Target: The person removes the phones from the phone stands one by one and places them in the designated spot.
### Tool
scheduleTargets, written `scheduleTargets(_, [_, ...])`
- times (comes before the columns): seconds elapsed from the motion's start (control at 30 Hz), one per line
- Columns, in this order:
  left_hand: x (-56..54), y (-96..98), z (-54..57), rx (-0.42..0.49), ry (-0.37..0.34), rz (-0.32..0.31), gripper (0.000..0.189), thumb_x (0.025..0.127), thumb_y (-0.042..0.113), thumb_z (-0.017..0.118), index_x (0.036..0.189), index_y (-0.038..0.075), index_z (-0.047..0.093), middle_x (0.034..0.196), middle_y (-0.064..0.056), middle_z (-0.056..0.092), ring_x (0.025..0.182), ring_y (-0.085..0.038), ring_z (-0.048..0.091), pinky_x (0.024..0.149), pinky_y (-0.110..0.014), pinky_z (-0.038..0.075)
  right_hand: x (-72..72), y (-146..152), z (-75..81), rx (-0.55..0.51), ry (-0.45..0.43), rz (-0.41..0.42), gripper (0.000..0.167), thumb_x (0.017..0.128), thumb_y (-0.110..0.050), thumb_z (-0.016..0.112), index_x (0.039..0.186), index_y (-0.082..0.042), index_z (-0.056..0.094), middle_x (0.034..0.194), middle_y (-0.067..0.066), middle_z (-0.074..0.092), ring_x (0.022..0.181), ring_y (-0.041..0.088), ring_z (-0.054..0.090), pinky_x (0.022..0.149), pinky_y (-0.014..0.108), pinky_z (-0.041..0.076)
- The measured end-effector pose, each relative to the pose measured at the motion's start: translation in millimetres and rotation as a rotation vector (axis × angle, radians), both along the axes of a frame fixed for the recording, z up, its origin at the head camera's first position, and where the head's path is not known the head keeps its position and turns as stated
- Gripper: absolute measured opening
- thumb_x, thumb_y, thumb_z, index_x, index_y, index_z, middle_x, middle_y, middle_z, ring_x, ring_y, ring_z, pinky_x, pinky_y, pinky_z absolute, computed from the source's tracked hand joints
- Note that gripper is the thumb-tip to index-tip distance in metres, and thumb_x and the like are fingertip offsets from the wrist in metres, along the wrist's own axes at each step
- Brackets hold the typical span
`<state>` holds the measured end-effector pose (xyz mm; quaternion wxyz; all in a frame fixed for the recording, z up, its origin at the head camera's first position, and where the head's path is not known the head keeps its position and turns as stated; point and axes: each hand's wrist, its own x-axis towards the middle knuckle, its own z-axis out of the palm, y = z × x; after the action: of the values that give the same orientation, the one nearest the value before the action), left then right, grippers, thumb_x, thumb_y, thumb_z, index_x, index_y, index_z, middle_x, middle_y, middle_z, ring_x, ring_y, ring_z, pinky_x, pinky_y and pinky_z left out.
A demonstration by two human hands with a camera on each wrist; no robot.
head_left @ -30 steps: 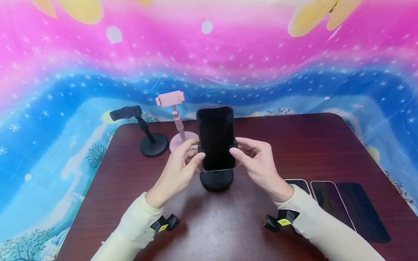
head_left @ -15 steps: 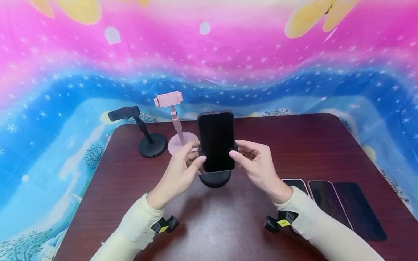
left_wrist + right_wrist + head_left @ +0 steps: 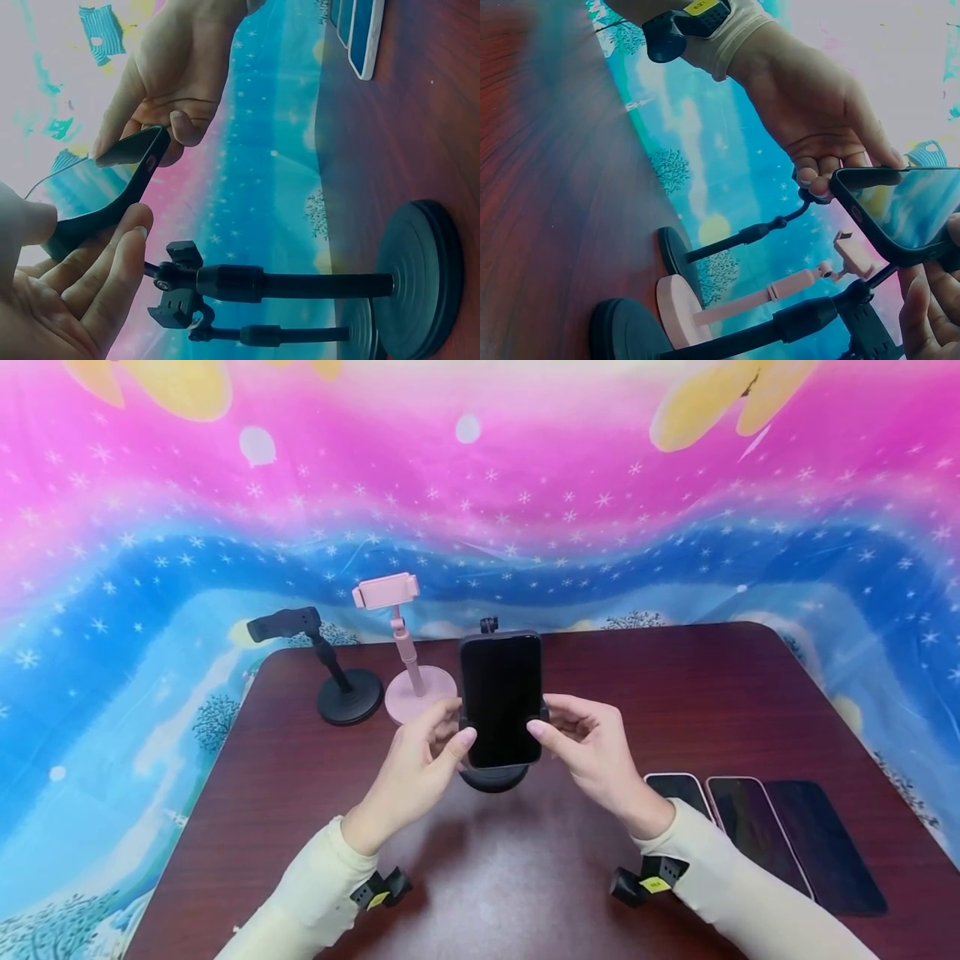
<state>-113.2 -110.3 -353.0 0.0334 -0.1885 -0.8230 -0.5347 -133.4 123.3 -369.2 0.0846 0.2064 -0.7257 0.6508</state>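
A black smartphone point(image 3: 501, 702) faces me upright, its screen dark, at the top of a black phone stand point(image 3: 492, 779). My left hand point(image 3: 408, 777) grips its left edge, thumb on the front and fingers curled behind. On the right edge, my right hand point(image 3: 596, 760) holds it the same way. Small black clip-like pieces show at both sides by the fingers. From the left wrist, the stand's pole point(image 3: 322, 285) and joint point(image 3: 165, 277) lead towards the phone's back; how they join is hidden by the fingers. The right wrist view shows the phone's dark case edge point(image 3: 866, 225).
Behind on the left stand a pink phone stand point(image 3: 408, 652) and another black phone stand point(image 3: 341, 681). Several phones lie flat at the right, among them a dark one point(image 3: 825, 847) and a light-rimmed one point(image 3: 757, 827). A patterned cloth point(image 3: 480, 510) hangs behind the brown table point(image 3: 480, 893).
Both hands have brought the smartphone slightly lower. A black stand joint now shows above its top edge. The other stands and phones stay put.
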Motion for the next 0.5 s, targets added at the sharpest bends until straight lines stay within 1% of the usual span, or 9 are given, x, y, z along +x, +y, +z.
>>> scheduleTargets(0.13, [2.8,0.9,-2.4,0.001,0.014,0.013,0.039,0.102,0.014,0.060,0.135,-0.005,0.054,0.092,-0.015,0.076,0.067,-0.014,0.072,0.068,-0.025,0.060,2.4,0.1,-2.8,-0.009,-0.007,0.008,0.026,0.090,0.005,0.070,0.115,0.009,0.069,0.086,-0.017,0.073,0.059,0.002,0.060,0.050,0.023,0.052])
scheduleTargets(0.2, [3.6,1.0,-2.5,-0.001,0.019,0.017,0.038,0.102,0.014,0.060,0.134,-0.005,0.055,0.090,-0.014,0.076,0.066,-0.011,0.071,0.068,-0.025,0.060,3.3,-0.1,-3.7,-0.020,-0.009,0.011,0.026,0.090,0.006,0.070,0.115,0.011,0.068,0.086,-0.017,0.074,0.060,0.001,0.061,0.050,0.021,0.052])
scheduleTargets(0.3, [3.9,1.1,-2.2,-0.003,0.032,0.017,0.036,0.102,0.014,0.060,0.132,-0.004,0.056,0.087,-0.013,0.075,0.066,-0.010,0.070,0.066,-0.025,0.060,4.1,-0.7,-3.8,-0.031,-0.010,0.012,0.025,0.090,0.006,0.070,0.114,0.012,0.067,0.087,-0.017,0.073,0.061,0.001,0.062,0.049,0.023,0.052])
scheduleTargets(0.5, [4.5,1.0,-1.5,0.008,0.038,0.015,0.033,0.101,0.013,0.060,0.130,-0.003,0.057,0.084,-0.013,0.075,0.063,-0.005,0.068,0.063,-0.026,0.059,4.4,-1.6,-2.2,-0.008,0.003,0.008,0.023,0.089,0.006,0.070,0.112,0.008,0.068,0.087,-0.016,0.072,0.069,0.002,0.063,0.049,0.023,0.050])
